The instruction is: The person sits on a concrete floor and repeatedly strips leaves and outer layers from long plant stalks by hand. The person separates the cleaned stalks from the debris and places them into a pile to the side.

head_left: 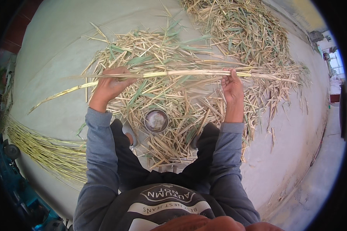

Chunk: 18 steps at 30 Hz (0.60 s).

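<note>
A long, jointed plant stalk (pixel 189 72), pale with yellow-green stretches, lies across in front of me, over the litter. My left hand (pixel 108 85) is closed around its left part, knuckles up, and a thin yellowish tip droops beyond that hand. Farther right, my right hand (pixel 232 89) is closed on the same stalk, palm turned up and fingers curled at it. Loose dry leaf sheaths (pixel 142 61) and straw spread beneath both hands. A round metal bowl (pixel 147 128) with something whitish inside stands on the ground between my feet.
A bundle of yellow-green stalks (pixel 46 150) lies at the left. At the far right rises a big heap of dry husks (pixel 239 30). Blue machinery with a wheel (pixel 12 151) is at the lower left. The floor (pixel 58 46) is pale concrete.
</note>
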Motion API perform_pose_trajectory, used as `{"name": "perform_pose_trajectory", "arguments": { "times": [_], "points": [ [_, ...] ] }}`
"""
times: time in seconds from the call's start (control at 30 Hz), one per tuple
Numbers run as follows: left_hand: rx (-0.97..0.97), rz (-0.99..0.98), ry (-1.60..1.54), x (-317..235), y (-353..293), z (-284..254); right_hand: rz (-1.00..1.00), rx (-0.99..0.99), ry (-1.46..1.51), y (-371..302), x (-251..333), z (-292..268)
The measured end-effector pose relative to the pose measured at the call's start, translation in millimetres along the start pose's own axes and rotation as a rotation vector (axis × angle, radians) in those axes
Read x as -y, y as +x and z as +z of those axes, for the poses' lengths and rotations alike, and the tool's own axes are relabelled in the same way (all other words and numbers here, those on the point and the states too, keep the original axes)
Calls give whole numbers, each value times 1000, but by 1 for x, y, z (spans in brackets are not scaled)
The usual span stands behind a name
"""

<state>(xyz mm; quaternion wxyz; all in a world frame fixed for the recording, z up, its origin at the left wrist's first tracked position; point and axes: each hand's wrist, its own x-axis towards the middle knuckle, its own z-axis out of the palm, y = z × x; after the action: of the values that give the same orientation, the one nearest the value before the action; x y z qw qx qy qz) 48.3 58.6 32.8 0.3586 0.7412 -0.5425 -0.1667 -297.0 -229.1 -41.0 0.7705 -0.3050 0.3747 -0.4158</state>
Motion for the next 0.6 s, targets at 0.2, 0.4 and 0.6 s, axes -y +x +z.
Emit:
{"name": "perform_pose_trajectory", "arguments": {
  "times": [0.2, 0.4, 0.6],
  "points": [
    [4, 103, 100, -7, 14, 37, 11, 121, 23, -6, -17, 13],
    [-133, 42, 147, 7, 10, 8, 34, 21, -8, -5, -7, 12],
    [-241, 46, 392, 18, -2, -19, 25, -5, -14, 1, -6, 4]
  ]
}}
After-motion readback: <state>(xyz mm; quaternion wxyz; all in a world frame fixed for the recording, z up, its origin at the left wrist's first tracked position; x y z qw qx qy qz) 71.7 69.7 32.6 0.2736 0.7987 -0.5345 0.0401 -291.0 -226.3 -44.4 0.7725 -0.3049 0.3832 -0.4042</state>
